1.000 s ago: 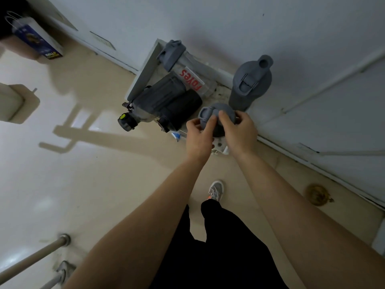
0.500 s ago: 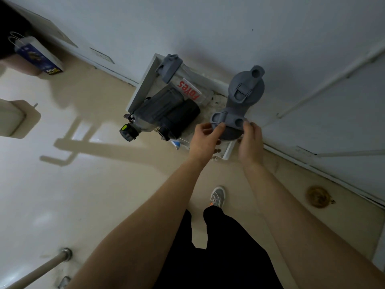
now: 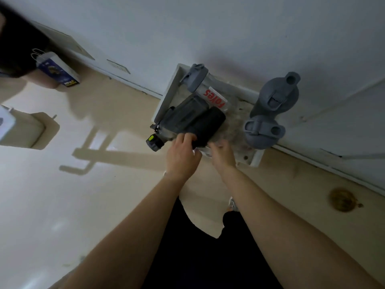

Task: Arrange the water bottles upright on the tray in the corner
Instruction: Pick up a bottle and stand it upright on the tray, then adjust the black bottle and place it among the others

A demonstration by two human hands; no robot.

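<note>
I see my left hand (image 3: 183, 157) wrapped around the near end of the black bottle (image 3: 208, 127) lying on the white tray (image 3: 166, 97) in the corner, beside two other toppled bottles. My right hand (image 3: 223, 156) sits half-curled just beside that end; whether it grips, I cannot tell. Two grey bottles (image 3: 275, 97) stand upright at the tray's right side.

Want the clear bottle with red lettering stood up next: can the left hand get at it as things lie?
Probably not directly. The clear bottle lies at the tray's back by the wall, with the dark grey bottle and black bottle lying in front. The left hand is at the black one.
</note>
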